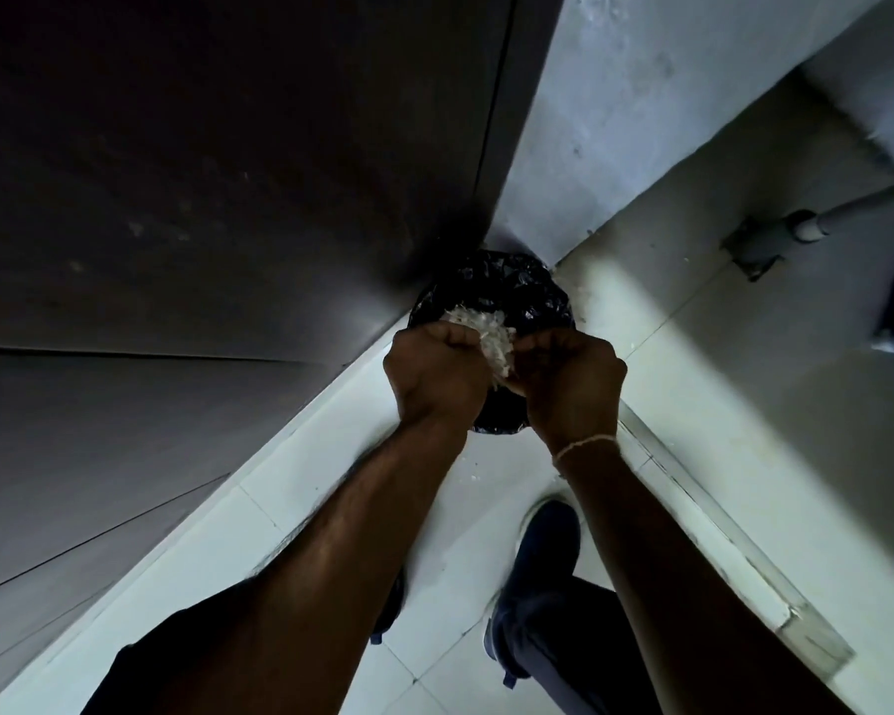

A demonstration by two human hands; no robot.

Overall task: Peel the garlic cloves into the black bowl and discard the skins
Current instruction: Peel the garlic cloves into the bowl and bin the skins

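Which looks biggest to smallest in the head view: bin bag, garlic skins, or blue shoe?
1. Blue shoe, though it may only look larger because it is nearer the camera.
2. Black bin bag, partly hidden by both hands.
3. Garlic skins, the smallest.

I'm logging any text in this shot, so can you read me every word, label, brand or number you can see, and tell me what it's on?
None: no readable text anywhere in this view.
The black bin bag shows only glossy creases, no print.
The dark shoe shows no legible brand mark.
The garlic skins, held between the left hand and right hand, carry no writing.
The wall and floor tiles are unmarked.
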